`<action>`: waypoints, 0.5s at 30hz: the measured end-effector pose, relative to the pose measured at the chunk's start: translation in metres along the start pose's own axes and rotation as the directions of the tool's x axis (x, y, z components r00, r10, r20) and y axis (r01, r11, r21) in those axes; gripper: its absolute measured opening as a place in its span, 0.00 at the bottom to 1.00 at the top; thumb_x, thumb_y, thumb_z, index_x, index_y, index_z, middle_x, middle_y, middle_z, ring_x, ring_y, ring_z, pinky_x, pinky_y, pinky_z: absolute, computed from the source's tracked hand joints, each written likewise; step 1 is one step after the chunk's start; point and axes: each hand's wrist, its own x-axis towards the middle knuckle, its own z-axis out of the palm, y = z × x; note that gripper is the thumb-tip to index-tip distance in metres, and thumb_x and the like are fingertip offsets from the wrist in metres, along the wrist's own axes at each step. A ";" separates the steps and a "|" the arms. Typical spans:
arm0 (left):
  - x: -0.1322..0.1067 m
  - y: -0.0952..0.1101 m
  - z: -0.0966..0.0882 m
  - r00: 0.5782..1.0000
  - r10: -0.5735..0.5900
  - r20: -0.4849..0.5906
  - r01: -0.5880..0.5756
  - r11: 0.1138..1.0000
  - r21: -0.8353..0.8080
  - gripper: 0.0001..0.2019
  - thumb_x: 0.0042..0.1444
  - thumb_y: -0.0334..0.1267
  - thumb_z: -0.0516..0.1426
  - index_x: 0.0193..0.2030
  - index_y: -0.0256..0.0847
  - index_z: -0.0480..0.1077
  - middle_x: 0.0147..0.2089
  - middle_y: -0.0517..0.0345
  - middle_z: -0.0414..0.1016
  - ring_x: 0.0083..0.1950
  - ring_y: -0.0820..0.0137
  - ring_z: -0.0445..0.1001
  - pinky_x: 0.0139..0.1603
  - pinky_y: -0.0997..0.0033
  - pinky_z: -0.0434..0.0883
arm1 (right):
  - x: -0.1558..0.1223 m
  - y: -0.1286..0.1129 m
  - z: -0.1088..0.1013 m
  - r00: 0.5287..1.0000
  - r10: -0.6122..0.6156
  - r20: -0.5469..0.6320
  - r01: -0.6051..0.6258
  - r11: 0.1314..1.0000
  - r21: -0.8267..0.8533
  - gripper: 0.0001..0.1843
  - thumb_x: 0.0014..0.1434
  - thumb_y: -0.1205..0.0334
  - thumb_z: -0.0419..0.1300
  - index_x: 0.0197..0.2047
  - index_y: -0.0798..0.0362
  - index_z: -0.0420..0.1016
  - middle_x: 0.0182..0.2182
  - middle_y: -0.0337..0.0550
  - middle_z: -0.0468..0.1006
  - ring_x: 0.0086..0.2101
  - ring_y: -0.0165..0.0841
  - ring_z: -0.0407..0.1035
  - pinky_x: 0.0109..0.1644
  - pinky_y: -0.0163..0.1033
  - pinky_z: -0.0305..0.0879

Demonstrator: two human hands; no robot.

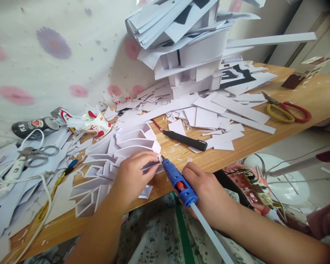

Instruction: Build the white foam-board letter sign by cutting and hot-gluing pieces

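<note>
My right hand [203, 185] is wrapped round a blue glue gun [178, 181], with a long pale glue stick [210, 231] running out of its back end. The gun's nozzle points up and left at a small white foam-board piece [160, 159]. That piece is pinched between the thumb and fingers of my left hand [136, 172]. Whether nozzle and piece touch, I cannot tell. Around and behind my left hand stand several curved and box-shaped white board parts [137, 137], partly hidden by the hand. A black pen-like tool with a red tip [185, 140] lies just beyond the glue gun.
White board scraps [206, 113] cover the back of the wooden table [297, 95]. A tall stacked white model [195, 55] rises behind them. Scissors with red and yellow handles [288, 110] lie right; grey scissors [38, 156], a white cord [45, 190], a paper cup [96, 126] and a black can [35, 127] are left.
</note>
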 end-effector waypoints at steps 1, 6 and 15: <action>0.000 -0.001 0.000 1.000 0.010 -0.005 -0.010 1.000 0.002 0.06 0.55 0.30 0.57 0.35 0.42 0.75 0.41 0.55 0.80 0.43 0.68 0.78 0.47 0.68 0.75 | 0.000 0.000 0.000 1.000 -0.002 -0.007 0.002 1.000 0.002 0.07 0.56 0.60 0.52 0.35 0.54 0.67 0.34 0.45 0.68 0.27 0.34 0.64 0.30 0.38 0.56; -0.002 -0.001 0.001 1.000 0.017 -0.024 -0.017 1.000 0.021 0.06 0.55 0.30 0.58 0.37 0.41 0.76 0.42 0.55 0.80 0.43 0.67 0.78 0.48 0.67 0.75 | 0.000 0.001 0.002 0.999 -0.020 -0.044 0.021 0.999 0.024 0.07 0.58 0.60 0.50 0.34 0.53 0.66 0.33 0.44 0.68 0.27 0.33 0.64 0.30 0.38 0.56; -0.002 -0.001 0.001 0.998 0.045 -0.034 -0.044 0.999 0.012 0.06 0.55 0.30 0.58 0.38 0.40 0.76 0.42 0.54 0.80 0.43 0.67 0.78 0.48 0.67 0.76 | -0.002 0.004 0.005 0.995 -0.049 -0.086 0.053 0.998 0.043 0.07 0.60 0.61 0.49 0.33 0.53 0.66 0.32 0.42 0.67 0.25 0.31 0.62 0.29 0.36 0.56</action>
